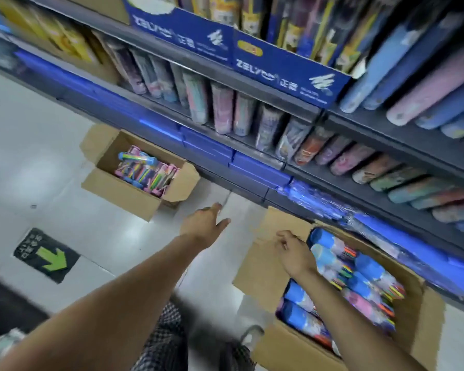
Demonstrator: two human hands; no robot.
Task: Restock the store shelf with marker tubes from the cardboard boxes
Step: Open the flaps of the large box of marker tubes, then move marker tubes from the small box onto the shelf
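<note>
Head view first, and we're looking down a tilted aisle at two open cartons on the floor (38, 135). Our right hand (295, 253) is down at five o'clock, hovering at the near-left edge of the close cardboard box (265, 263), just beside the blue cap of a marker tube (322, 238). Its fingers (285, 235) are loosely curled with nothing between them that we can make out; motion blur keeps us from saying whether they touch the tube. Our guess is that hand is going in for a pick, since the tubes (364, 285) lie packed side by side and the end ones are the easiest to lift free.

Our left hand (205, 223) is out near the middle of the frame, over bare floor between the two boxes. Its fingers (224, 222) are straight and spread, holding nothing. It looks to us like a balancing reach or a move toward the far box (118, 191) at ten o'clock, where more marker tubes (145, 170) sit in a pink and rainbow heap.

Up at one to three o'clock, the store shelf (306, 113) carries rows of leaning tubes and pouches, angled so their faces show to shoppers. A green arrow sign (47, 254) sits on the floor at eight o'clock. By our reckoning, both boxes are still well filled, so plenty of restocking remains.
</note>
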